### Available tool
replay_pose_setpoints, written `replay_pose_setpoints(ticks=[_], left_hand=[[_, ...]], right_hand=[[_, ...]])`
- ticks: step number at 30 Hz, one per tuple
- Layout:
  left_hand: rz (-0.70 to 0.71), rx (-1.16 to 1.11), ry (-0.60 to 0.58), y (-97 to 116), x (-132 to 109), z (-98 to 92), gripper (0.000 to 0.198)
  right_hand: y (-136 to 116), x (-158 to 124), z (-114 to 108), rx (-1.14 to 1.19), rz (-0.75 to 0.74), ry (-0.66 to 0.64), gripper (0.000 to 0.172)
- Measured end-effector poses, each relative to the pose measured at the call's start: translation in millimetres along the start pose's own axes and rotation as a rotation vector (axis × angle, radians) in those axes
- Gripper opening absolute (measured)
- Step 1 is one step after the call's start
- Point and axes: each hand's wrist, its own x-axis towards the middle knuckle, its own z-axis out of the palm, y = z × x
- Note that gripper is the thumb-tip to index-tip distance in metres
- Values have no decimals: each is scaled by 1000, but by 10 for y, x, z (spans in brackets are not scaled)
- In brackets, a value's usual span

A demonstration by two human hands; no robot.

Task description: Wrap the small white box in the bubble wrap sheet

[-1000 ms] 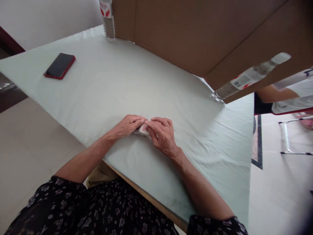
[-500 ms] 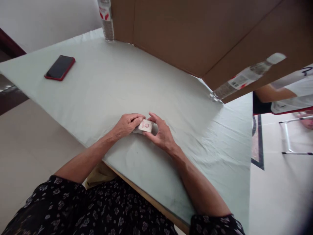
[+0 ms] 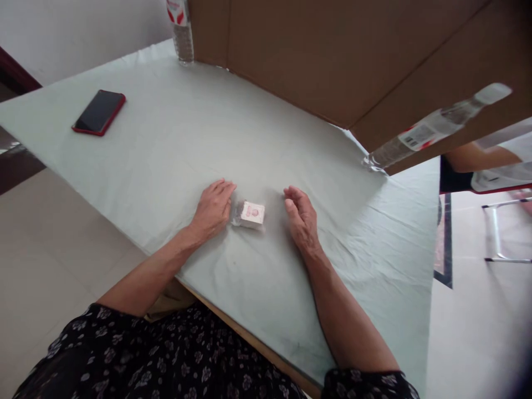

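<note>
A small white box (image 3: 252, 213) with a reddish print on top lies on the pale green tablecloth (image 3: 249, 144), with clear plastic wrap around its left end. Just left of it, my left hand (image 3: 213, 209) rests palm down on the cloth, fingers stretched out and holding nothing. My right hand (image 3: 302, 217) is to the right of the box, apart from it, on its side with the fingers slightly curved and nothing in them.
A red-edged phone (image 3: 100, 112) lies at the far left. Brown cardboard (image 3: 291, 55) stands along the back, with one water bottle (image 3: 183, 36) at its left and another (image 3: 424, 132) at its right. A person's arm (image 3: 482, 157) shows beyond on the right.
Both hands have let go of the small box, which now lies on the cloth. My left hand has moved left and my right hand to the right, away from it.
</note>
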Motion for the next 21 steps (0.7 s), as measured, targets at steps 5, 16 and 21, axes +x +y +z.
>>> replay_pose_setpoints(ticks=[5,16,21], left_hand=[[-19,267,-172,35,-102,-67,52],[-447,504,38,-802,-886,-847,72],[-482,497,58,-749,-954,-828,71]], right_hand=[[154,39,10,-201,-14,27,43],[158,29,-21,-332,1,-2,46],[175,9,-40,-350,13,3,46]])
